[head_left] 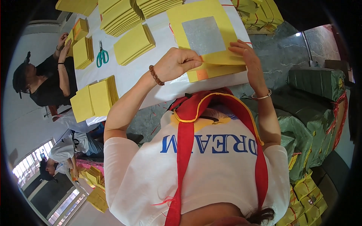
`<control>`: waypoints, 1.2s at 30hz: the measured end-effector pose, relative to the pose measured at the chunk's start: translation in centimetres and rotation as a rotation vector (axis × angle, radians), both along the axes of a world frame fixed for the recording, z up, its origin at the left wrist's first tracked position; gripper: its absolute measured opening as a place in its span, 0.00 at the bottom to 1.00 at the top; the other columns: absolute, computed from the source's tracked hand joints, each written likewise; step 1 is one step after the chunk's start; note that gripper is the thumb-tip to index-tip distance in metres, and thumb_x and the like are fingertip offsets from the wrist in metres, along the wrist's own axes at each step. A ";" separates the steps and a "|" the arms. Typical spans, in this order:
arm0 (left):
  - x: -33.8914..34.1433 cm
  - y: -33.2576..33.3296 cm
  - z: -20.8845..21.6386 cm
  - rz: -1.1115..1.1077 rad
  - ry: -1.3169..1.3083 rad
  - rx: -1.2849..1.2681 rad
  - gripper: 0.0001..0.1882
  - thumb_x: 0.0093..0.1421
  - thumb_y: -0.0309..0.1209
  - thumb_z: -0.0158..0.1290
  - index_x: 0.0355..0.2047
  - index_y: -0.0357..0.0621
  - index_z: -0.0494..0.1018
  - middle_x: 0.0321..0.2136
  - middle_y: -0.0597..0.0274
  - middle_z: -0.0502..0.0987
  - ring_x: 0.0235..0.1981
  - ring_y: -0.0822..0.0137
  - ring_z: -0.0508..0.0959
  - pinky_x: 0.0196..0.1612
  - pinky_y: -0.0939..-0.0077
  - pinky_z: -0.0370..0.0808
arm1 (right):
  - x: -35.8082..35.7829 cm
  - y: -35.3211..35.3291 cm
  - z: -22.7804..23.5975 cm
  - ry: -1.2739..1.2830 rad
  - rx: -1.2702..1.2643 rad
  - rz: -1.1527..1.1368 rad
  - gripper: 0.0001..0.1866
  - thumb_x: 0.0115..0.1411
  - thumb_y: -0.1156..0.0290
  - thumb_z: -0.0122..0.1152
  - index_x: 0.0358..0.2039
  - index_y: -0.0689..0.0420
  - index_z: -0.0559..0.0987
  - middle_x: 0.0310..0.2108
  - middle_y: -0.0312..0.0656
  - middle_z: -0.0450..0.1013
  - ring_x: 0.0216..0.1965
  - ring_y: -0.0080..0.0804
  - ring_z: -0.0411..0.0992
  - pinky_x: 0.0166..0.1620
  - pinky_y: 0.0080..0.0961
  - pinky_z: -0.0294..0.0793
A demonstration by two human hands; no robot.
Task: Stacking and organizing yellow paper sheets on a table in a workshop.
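A large yellow paper sheet (175, 19) with a silver rectangle (205, 35) at its middle lies on the table in front of me. Its near part is folded or curled up, and small orange patches (202, 74) show at the near left. My left hand (181, 62) is closed, its fingers pinching the paper at the left end of this fold. At the fold's right end, my right hand (249, 62) rests against the paper's edge with fingers stretched out. Whether the sheet is single or a stack, I cannot tell.
Stacks of folded yellow paper (134, 43) and green-handled scissors (102, 56) lie on the white-covered table (158, 92). One person (49, 79) handles yellow paper at the left; another (71, 150) works farther back. Green wrapped bales (301, 128) stand at my right.
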State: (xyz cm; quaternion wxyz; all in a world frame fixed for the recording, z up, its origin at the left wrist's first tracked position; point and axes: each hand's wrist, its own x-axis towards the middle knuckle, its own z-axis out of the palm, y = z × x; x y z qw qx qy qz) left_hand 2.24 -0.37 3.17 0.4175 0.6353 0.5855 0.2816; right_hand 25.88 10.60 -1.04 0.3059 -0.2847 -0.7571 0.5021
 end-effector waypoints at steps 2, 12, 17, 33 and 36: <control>-0.5 0.0 -0.2 0.019 -0.096 -0.134 0.10 0.59 0.32 0.51 0.33 0.36 0.74 0.22 0.70 0.71 0.25 0.81 0.66 0.29 0.84 0.66 | 0.2 0.2 0.0 0.032 -0.002 0.035 0.18 0.63 0.62 0.43 0.42 0.60 0.76 0.50 0.41 0.68 0.59 0.35 0.56 0.59 0.29 0.52; -2.0 -0.8 0.2 -0.024 -0.283 0.059 0.18 0.56 0.36 0.54 0.44 0.39 0.71 0.37 0.63 0.72 0.37 0.72 0.69 0.42 0.77 0.66 | -0.2 1.7 -1.9 0.021 0.091 -0.032 0.14 0.48 0.74 0.63 0.38 0.56 0.77 0.42 0.39 0.71 0.50 0.32 0.65 0.51 0.27 0.64; -1.9 -1.6 -2.4 0.085 0.712 0.557 0.28 0.44 0.26 0.54 0.50 0.50 0.68 0.49 0.57 0.68 0.42 0.55 0.68 0.47 0.65 0.66 | -0.3 2.1 -1.6 0.003 -0.021 -0.100 0.14 0.47 0.73 0.64 0.37 0.56 0.77 0.42 0.40 0.71 0.49 0.34 0.66 0.50 0.26 0.65; 0.1 -3.3 -1.2 0.333 0.283 0.349 0.06 0.56 0.28 0.49 0.33 0.38 0.72 0.24 0.54 0.74 0.27 0.57 0.72 0.29 0.65 0.69 | 0.4 1.3 0.6 -0.185 0.206 0.118 0.13 0.49 0.70 0.62 0.37 0.54 0.77 0.35 0.39 0.75 0.39 0.31 0.71 0.42 0.25 0.65; -0.1 -1.9 -1.8 0.486 0.069 0.248 0.10 0.58 0.31 0.49 0.26 0.35 0.68 0.14 0.56 0.67 0.18 0.63 0.67 0.22 0.68 0.63 | -1.1 0.8 1.3 -0.130 -0.133 -0.022 0.16 0.52 0.69 0.61 0.42 0.57 0.75 0.32 0.39 0.75 0.33 0.26 0.71 0.36 0.21 0.67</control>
